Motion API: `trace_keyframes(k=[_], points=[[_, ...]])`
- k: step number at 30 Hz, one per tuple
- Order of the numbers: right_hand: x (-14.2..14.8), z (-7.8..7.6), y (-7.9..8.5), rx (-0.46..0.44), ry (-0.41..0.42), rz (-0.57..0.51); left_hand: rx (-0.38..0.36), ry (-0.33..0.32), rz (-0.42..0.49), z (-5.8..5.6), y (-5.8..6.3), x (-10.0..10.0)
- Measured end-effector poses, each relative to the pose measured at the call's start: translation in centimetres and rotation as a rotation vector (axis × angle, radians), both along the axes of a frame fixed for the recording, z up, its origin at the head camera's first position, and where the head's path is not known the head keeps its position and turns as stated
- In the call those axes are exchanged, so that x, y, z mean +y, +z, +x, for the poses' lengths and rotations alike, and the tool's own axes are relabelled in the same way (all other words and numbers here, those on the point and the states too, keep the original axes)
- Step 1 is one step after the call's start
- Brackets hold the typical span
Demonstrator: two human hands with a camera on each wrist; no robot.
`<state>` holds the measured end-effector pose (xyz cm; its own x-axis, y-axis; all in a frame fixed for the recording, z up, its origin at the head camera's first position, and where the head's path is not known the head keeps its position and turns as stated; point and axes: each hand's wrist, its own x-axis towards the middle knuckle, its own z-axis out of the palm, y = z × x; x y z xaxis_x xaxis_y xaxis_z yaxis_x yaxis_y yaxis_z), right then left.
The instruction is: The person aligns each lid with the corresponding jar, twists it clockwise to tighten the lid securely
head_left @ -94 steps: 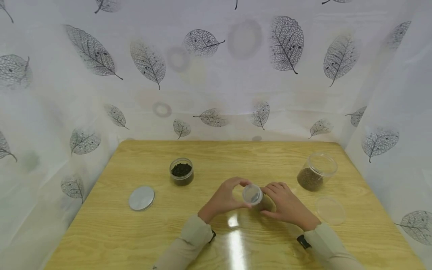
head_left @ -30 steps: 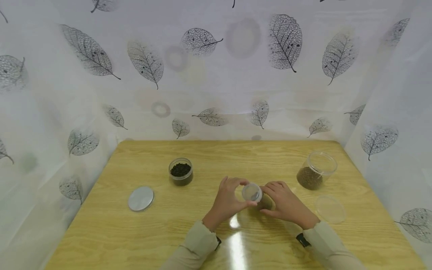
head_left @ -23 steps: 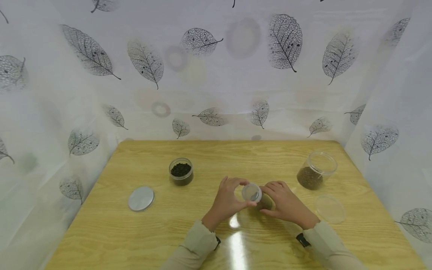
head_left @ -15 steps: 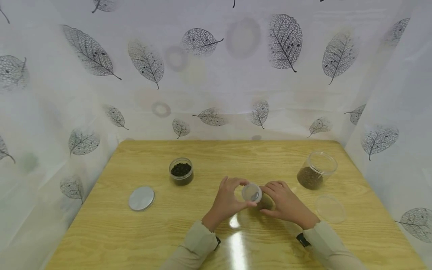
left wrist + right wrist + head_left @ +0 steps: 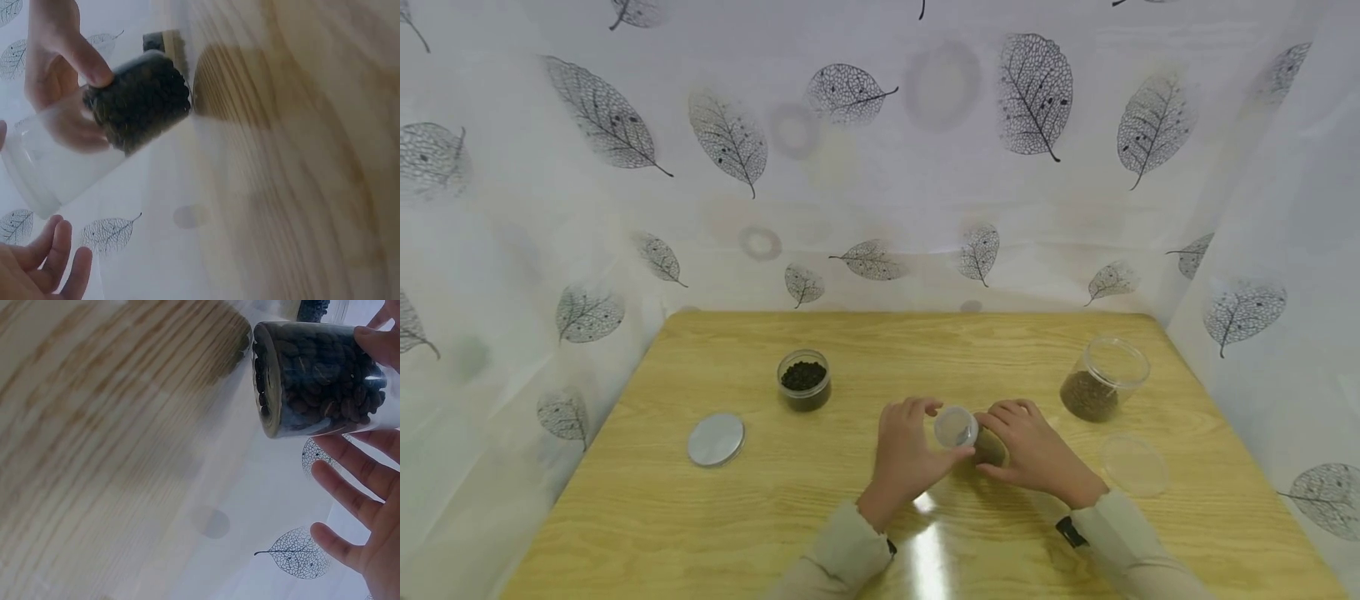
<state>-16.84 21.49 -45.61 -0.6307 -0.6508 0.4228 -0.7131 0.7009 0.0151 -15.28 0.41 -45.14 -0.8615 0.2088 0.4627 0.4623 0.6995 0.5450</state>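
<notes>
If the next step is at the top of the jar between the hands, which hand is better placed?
Probably the left hand: it is spread beside the top of the jar, while the right hand grips lower, around the dark beans.

The right hand (image 5: 1037, 454) hides part of the jar (image 5: 990, 450), whose upper end is cut off in the right wrist view. Whether the fingers of the left hand (image 5: 906, 458) touch its rim all round cannot be told. Both sleeves (image 5: 1138, 546) and the near side of the worktop (image 5: 737, 525) run out of the head view. The left wrist view blurs the wood grain; the right jar's (image 5: 1088, 396) bits are too small to identify.
</notes>
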Motion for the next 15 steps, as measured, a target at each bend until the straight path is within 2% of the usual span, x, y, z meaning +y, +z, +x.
trace_keyframes(k=[3, 7, 15], points=[[-0.06, 0.05, 0.21, -0.001, 0.0, -0.007, 0.016, 0.03, 0.054, 0.23, -0.06, 0.26], [-0.13, 0.08, 0.34, -0.007, -0.001, -0.008, 0.028, 0.019, 0.087, 0.06, -0.34, 0.26], [-0.1, 0.13, 0.12, -0.008, -0.02, 0.008, 0.004, -0.065, 0.09, -0.24, -0.36, -0.33]])
